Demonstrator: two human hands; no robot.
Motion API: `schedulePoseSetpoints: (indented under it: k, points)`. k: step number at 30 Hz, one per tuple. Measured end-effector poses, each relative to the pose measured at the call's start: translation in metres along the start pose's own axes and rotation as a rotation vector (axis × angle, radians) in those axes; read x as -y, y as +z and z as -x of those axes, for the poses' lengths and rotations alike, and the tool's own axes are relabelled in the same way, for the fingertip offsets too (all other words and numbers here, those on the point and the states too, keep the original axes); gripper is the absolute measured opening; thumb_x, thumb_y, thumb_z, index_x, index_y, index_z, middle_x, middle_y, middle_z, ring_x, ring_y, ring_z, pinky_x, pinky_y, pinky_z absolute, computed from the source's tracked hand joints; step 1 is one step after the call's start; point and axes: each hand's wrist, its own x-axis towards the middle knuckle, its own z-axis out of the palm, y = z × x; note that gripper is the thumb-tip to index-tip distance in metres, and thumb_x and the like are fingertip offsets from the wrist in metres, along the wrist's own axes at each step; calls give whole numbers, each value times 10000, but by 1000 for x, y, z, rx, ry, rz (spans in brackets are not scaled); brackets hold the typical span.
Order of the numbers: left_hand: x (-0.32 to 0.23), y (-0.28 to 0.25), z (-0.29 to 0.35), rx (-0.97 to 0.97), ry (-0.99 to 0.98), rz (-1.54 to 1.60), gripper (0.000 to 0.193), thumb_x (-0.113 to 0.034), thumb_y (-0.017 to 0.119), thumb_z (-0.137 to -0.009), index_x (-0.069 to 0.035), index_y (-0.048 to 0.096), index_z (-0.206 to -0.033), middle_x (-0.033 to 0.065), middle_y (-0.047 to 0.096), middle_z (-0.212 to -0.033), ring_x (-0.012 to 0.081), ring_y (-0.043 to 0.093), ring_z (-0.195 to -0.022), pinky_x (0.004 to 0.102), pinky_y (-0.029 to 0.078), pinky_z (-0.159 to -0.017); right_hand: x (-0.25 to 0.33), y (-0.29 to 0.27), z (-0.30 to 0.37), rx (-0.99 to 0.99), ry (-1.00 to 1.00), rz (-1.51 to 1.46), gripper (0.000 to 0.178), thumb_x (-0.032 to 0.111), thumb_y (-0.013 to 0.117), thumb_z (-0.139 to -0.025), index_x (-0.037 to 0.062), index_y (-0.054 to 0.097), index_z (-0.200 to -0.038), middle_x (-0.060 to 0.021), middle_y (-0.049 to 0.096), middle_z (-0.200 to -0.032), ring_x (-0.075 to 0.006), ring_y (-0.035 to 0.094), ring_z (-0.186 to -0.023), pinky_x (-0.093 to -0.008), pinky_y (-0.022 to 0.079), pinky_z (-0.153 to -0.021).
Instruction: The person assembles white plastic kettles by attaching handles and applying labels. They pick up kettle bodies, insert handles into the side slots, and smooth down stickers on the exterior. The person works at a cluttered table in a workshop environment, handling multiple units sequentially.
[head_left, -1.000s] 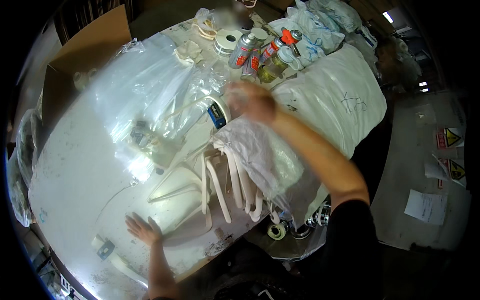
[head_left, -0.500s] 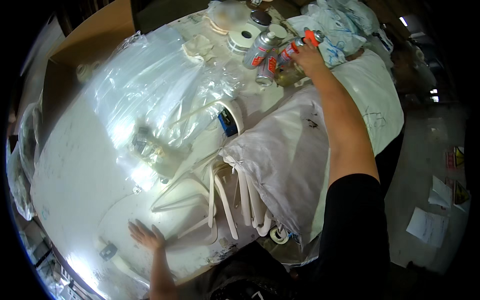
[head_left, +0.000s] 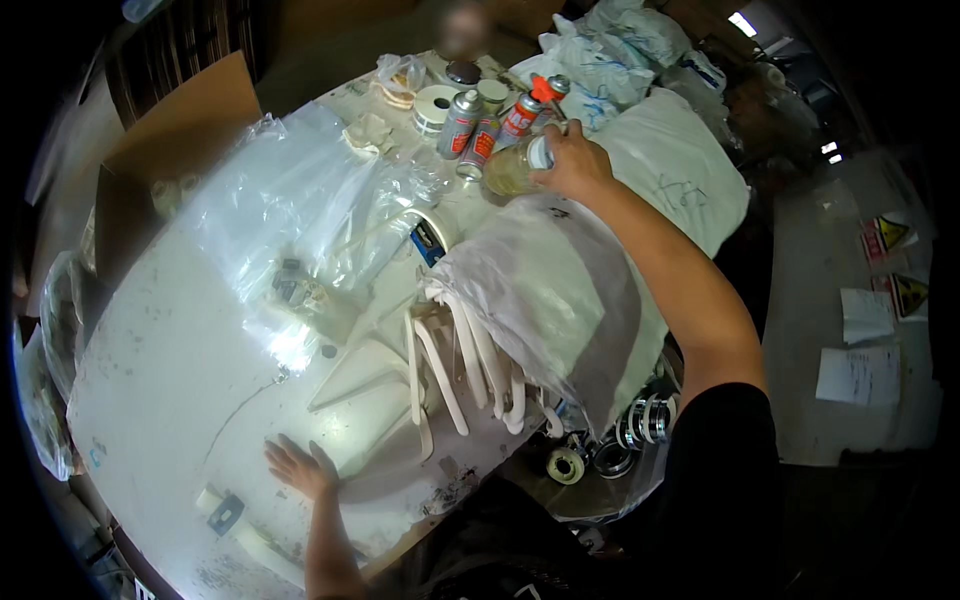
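At the far side of the table, my right hand (head_left: 578, 165) is closed around the white-capped end of a clear jar (head_left: 510, 170) with yellowish contents. The jar lies tilted beside several spray cans: two grey ones (head_left: 460, 125) and a red one (head_left: 520, 116) with an orange trigger top (head_left: 546, 90). My left hand (head_left: 300, 467) rests flat on the white table (head_left: 160, 400), fingers spread, holding nothing. Near it lie pale curved plastic pieces (head_left: 440, 375), some sticking out of a white sack (head_left: 550, 290), and a white curved piece with a grey block (head_left: 225, 513).
Clear plastic bags (head_left: 290, 190) cover the far left of the table. A label roll (head_left: 433, 108) stands behind the cans, with stuffed plastic bags (head_left: 610, 60) at the back right. A cardboard box (head_left: 180, 140) stands left; metal rings (head_left: 645, 420) lie in a bag below the sack.
My right hand has left the red spray can and taken hold of the jar's capped end. My left hand stays flat on the table. The whole view has shifted.
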Motion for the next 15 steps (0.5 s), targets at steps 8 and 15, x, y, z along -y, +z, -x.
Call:
schedulePoseSetpoints:
  k: [8,15]
  points:
    - [-16,-51,-3,76,-48,719,929,-426,699,-802,-53,227,-1510,208,201,-1561,343,143,-1463,480,123,-1176,62,-160,250,-240,-379,-142,676,462,771,-712,165,525,-1267,-125,511,-1101,-318,652,-813,-433,548,-676]
    - [-48,-342,146,222,840,1191,1218,-459,930,-479,12,326,-1426,258,499,-1338,409,497,-1249,498,374,-1066,163,-191,471,-108,-761,-548,666,541,750,-707,103,583,-1181,-111,534,-953,-279,643,-663,-380,528,-572]
